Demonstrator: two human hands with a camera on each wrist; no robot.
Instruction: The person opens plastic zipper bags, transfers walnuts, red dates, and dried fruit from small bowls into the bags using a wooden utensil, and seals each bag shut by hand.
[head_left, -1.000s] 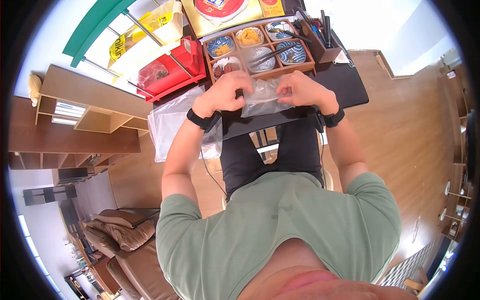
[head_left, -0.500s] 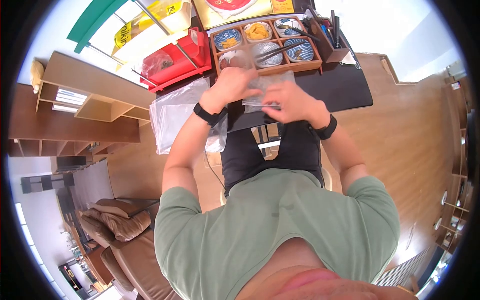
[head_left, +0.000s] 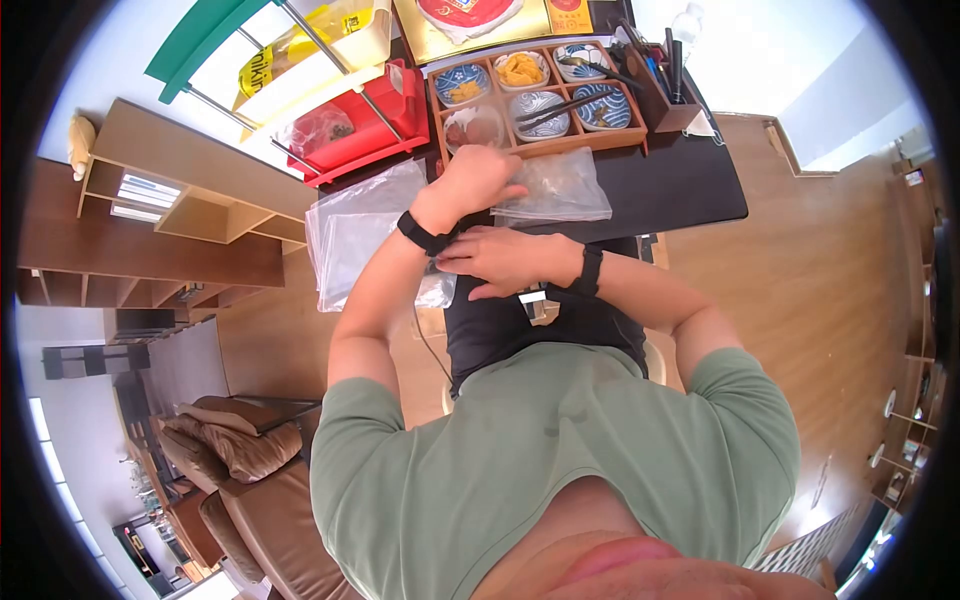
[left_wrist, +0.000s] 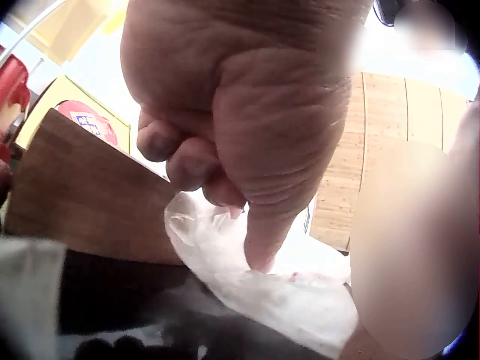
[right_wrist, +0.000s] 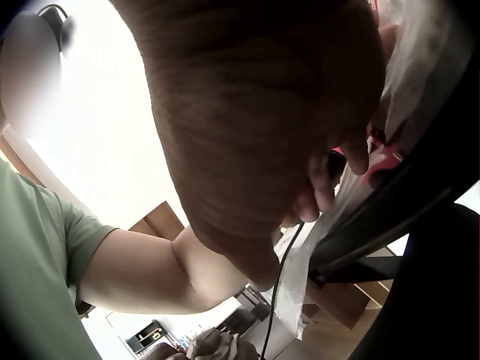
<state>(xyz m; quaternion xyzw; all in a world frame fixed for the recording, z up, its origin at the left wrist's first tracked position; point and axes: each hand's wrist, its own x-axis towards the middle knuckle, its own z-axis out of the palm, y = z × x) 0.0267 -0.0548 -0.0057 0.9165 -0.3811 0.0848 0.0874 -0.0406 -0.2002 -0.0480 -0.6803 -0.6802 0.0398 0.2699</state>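
Note:
My left hand [head_left: 472, 186] is at the front edge of the wooden compartment box [head_left: 585, 146], fingers curled and thumb down. It pinches a clear plastic bag [head_left: 560, 188], which spreads flat to its right on the dark table. In the left wrist view the thumb presses on the whitish film of the bag [left_wrist: 262, 296]. My right hand [head_left: 505, 258] reaches left below the left wrist, fingers extended, over the near table edge. Its fingertips are by a pile of clear plastic bags [head_left: 365, 250] hanging over that edge. Right wrist view: the hand stands dark before these bags [right_wrist: 296, 289].
Patterned bowls fill the box, one with yellow pieces [head_left: 519, 69]; dark tongs [head_left: 575, 104] lie across others. A red bin [head_left: 355, 140] stands left, below a yellow bag [head_left: 290, 60]. A pen holder [head_left: 665, 90] is at the right, a gold box [head_left: 470, 40] behind.
My right hand has left the flat bag and crossed left toward the bag pile. My left hand stays near the box's front edge, while the bag now lies more spread out.

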